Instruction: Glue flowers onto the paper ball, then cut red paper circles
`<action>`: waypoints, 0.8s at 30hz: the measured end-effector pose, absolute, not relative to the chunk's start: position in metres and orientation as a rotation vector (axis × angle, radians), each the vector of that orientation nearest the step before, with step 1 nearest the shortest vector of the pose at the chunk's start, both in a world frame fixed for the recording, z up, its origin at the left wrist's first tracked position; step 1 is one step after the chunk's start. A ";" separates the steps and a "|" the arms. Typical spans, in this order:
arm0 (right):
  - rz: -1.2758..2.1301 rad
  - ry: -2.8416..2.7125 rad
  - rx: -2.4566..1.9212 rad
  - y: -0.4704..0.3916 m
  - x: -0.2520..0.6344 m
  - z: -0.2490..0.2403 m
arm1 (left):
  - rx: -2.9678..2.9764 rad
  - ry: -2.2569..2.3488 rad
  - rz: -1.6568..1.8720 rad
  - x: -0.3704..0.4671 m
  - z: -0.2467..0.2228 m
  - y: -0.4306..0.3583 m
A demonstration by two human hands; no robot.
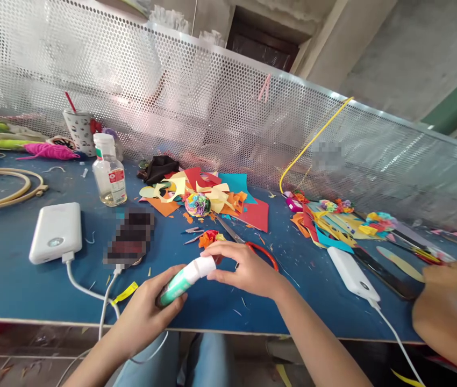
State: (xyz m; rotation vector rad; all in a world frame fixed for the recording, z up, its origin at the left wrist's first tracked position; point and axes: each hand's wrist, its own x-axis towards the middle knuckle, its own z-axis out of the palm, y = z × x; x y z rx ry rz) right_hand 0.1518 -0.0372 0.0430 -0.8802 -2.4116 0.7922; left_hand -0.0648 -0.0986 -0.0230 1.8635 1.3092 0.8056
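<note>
now left hand (145, 312) gripping glue stick (184, 280), right hand (244, 269) pinching its cap, near table edge (220, 329), bare blue around

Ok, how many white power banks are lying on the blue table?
2. One power bank lies at the left near the clear bottle, a cable plugged in. The other power bank lies at the right beside the co-worker's hands. More could hide under the paper scraps.

Single head-worn view, looking forward and down, close over the blue table (6, 279), mesh screen (220, 113) behind
</note>
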 end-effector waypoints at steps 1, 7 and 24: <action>0.800 -2.414 -0.850 -0.038 0.150 0.044 | 1.868 1.301 0.813 -0.065 -0.023 -0.099; 0.782 -2.452 -0.746 -0.047 0.135 0.041 | 1.858 1.287 0.823 -0.064 -0.024 -0.099; 0.535 -2.439 -0.851 -0.076 0.119 0.033 | 1.663 1.290 0.853 -0.076 -0.025 -0.103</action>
